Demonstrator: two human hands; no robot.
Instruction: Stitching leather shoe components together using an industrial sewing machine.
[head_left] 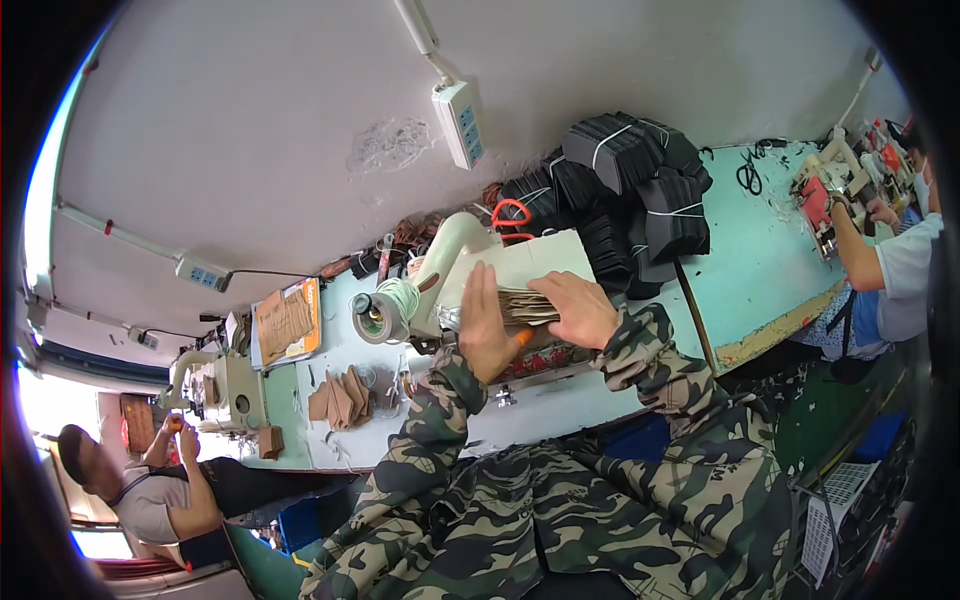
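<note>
In the head view, at frame centre, two hands hold one stack of thin tan cut pieces [525,305] against a white sewing machine [520,262]: left hand [483,328] flat on its near side, right hand [577,305] curled over the top. One pale green bench [760,240] carries several black banded bundles [630,190] at upper right

Bare worktop [740,250] lay open to the right of the sewing machine [470,265]; stacked black bundles [630,190] (banded in white) blocked the space behind it, thread spool [385,310] crowded the left.
</note>
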